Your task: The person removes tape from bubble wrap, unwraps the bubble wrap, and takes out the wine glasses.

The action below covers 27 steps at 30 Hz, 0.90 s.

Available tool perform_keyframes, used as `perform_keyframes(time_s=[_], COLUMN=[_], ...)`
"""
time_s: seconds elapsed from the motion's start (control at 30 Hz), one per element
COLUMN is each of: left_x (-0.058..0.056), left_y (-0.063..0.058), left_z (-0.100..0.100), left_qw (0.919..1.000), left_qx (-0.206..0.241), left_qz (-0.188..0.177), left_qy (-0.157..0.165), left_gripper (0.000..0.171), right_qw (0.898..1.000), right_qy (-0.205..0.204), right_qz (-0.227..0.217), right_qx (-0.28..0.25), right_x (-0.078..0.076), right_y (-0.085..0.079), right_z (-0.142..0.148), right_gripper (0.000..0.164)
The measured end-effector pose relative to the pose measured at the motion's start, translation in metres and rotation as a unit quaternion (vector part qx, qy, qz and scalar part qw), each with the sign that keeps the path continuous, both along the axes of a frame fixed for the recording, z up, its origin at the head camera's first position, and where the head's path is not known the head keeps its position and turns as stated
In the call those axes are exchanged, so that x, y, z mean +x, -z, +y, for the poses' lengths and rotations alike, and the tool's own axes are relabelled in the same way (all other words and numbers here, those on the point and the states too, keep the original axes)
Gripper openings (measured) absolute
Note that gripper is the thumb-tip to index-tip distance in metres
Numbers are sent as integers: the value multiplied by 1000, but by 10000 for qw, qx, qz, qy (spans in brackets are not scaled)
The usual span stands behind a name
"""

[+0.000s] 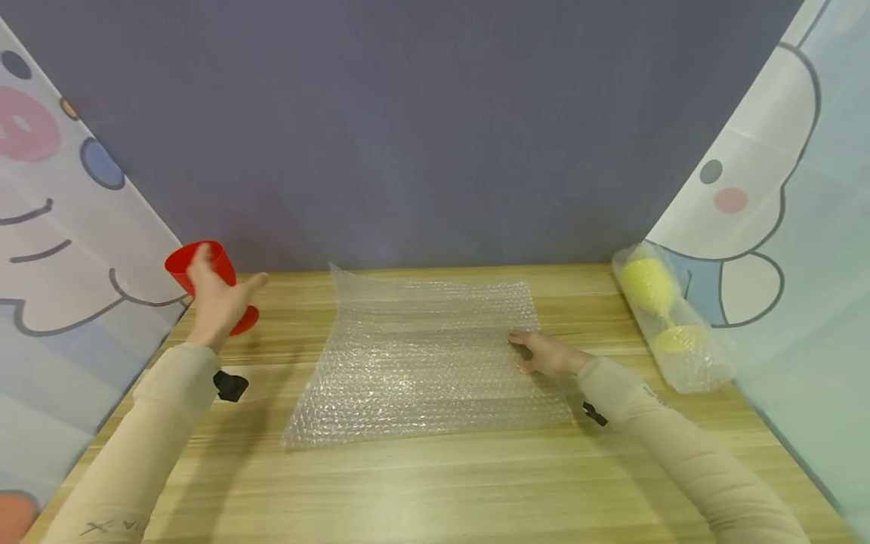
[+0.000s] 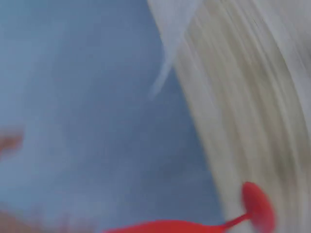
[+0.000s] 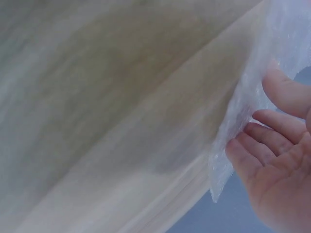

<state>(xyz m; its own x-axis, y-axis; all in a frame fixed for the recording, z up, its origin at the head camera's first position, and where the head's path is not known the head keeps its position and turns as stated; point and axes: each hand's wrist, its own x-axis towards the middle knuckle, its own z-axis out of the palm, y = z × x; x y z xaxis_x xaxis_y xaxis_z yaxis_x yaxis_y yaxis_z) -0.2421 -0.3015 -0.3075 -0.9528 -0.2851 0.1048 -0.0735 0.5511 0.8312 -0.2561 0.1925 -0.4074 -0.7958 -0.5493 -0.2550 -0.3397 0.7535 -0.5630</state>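
Observation:
A red goblet stands at the far left of the wooden table. My left hand is beside and partly in front of its bowl, with the thumb stretched away from the fingers. The goblet lies along the bottom of the left wrist view, where my hand is only a blur. A sheet of bubble wrap is spread over the middle of the table, its far left corner curling up. My right hand rests on its right edge; fingers touch the bubble wrap in the right wrist view.
At the right side lies a yellow goblet inside bubble wrap. A dark grey wall rises behind the table, and cartoon-printed sheets flank both sides.

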Motion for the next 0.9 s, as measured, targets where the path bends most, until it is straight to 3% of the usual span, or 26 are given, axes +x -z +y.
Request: perform_keyframes(time_s=[0.03,0.07,0.13,0.2,0.27,0.37,0.43,0.57,0.77,0.9], left_x=[4,8,17,26,34,43,48,55,60,64], left_y=[1,4,12,25,38,54,61,68,79,88], left_z=[7,14,28,42,54,64,67,66,67,68], left_qw=[9968,9870,9523,9180,8925,8649,8508,8296,8141,8158], left_qx=[-408,-765,-1422,-1867,-2180,-2542,-2757,-2965,-3038,-3104], left_qz=[-82,-162,-332,-458,-606,-713,-744,-904,-1051,-976], left_qy=[688,1403,2679,3468,3901,4268,4412,4644,4835,4782], left_gripper=[87,80,68,61,61,62,64,71,67,67], right_qw=[10000,10000,10000,9999,9999,9998,9997,9995,9976,9972], right_qy=[4,19,29,97,103,147,158,153,78,32], right_qz=[-12,-25,-11,-33,28,98,156,286,693,735], right_qx=[10,4,17,17,40,44,37,31,-9,92], right_x=[0,0,-1,0,1,1,1,0,9,25], right_y=[0,1,1,2,2,2,2,5,3,-3], right_z=[0,1,2,3,3,5,5,5,7,7], right_gripper=[66,66,65,65,64,63,61,57,52,56])
